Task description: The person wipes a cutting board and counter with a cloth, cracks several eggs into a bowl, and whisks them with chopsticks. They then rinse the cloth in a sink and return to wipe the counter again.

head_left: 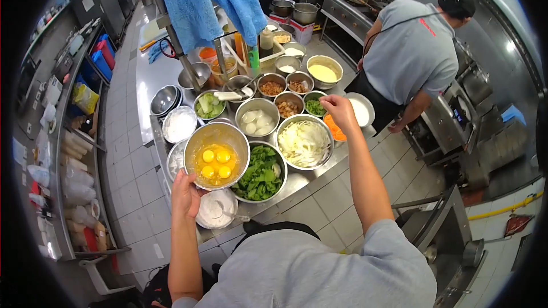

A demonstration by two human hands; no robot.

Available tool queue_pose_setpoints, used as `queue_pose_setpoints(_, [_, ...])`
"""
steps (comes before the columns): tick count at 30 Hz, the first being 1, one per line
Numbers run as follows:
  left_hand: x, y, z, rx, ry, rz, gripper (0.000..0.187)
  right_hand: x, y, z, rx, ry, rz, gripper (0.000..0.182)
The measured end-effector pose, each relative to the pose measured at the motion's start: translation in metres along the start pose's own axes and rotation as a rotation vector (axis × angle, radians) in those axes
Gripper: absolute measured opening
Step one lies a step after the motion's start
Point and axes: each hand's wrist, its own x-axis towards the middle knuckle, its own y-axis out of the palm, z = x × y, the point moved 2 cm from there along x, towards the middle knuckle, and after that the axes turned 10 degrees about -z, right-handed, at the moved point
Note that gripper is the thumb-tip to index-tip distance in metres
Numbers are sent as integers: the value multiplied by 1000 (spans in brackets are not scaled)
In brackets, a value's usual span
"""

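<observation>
My left hand (185, 195) grips the rim of a metal bowl (244, 166), thumb at the edge. Several raw egg yolks (216, 161) lie in it with some clear egg white. The bowl is tilted slightly and held above the counter, over part of a bowl of leafy greens (260, 172). My right hand (338, 108) is over the far right of the counter with its fingers pinched together. Just beside its fingertips is a small bowl of chopped green herbs (314, 104). Whatever the pinch may hold is too small to make out. Shredded orange carrot (335, 129) shows below my wrist.
Close by stand bowls of sliced onion or cabbage (303, 142), pale round slices (257, 121), browned meat (289, 104), white powder (217, 208) and yellow liquid (324, 72). Blue towels (208, 5) hang from a rack. A co-worker (408, 45) stands at the stoves on the right.
</observation>
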Motion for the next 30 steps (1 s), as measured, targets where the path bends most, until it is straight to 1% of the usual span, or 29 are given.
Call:
queue_pose_setpoints(3, [9,24,-1,-6,9,-17,41,65,10,-5,-167,-121,-13,22])
queue_pose_setpoints(6, [22,43,5,4,1,-32,39,142,22,-24,-287,-279,-23,22])
queue_pose_setpoints(7, [28,54,6,22,0,-19,38,164,25,-24,-343,-289,-34,21])
queue_pose_setpoints(8, [33,67,7,17,11,-31,38,188,29,-24,-334,-301,-26,21])
queue_pose_setpoints(10, [37,98,9,13,8,-103,18,237,44,-31,-444,-334,-83,19])
queue_pose_setpoints(11, [44,108,14,19,21,-126,16,261,53,-37,-470,-302,-75,17])
queue_pose_setpoints(12, [48,121,21,11,22,-161,16,284,65,-50,-461,-313,-42,17])
queue_pose_setpoints(14, [58,151,28,3,20,-192,17,334,95,-79,-570,-357,34,14])
queue_pose_setpoints(15, [60,174,29,7,27,-223,20,356,111,-92,-621,-373,127,14])
queue_pose_setpoints(16, [69,186,34,16,32,-249,20,373,128,-104,-601,-376,146,14])
queue_pose_setpoints(17, [78,196,43,-1,51,-262,22,387,147,-115,-705,-431,230,16])
queue_pose_setpoints(18, [83,210,49,-22,66,-275,24,396,161,-120,-815,-490,313,18])
queue_pose_setpoints(19, [87,230,49,-12,86,-287,22,402,170,-125,-807,-505,337,18])
queue_pose_setpoints(21, [100,242,67,-6,79,-316,21,407,186,-128,-953,-588,356,20])
queue_pose_setpoints(22, [108,248,73,9,70,-314,21,408,191,-128,-940,-603,362,20])
queue_pose_setpoints(24, [122,265,81,22,66,-316,18,408,196,-131,-1048,-566,421,23])
queue_pose_setpoints(25, [131,274,84,8,57,-320,18,411,199,-131,-1073,-532,493,25])
queue_pose_setpoints(26, [138,283,89,-10,48,-325,18,414,196,-131,-1070,-537,498,25])
queue_pose_setpoints(28, [149,308,86,-8,43,-354,18,417,192,-134,-1046,-571,574,24])
queue_pose_setpoints(30, [171,316,98,-28,54,-312,18,420,193,-138,-1035,-620,567,23])
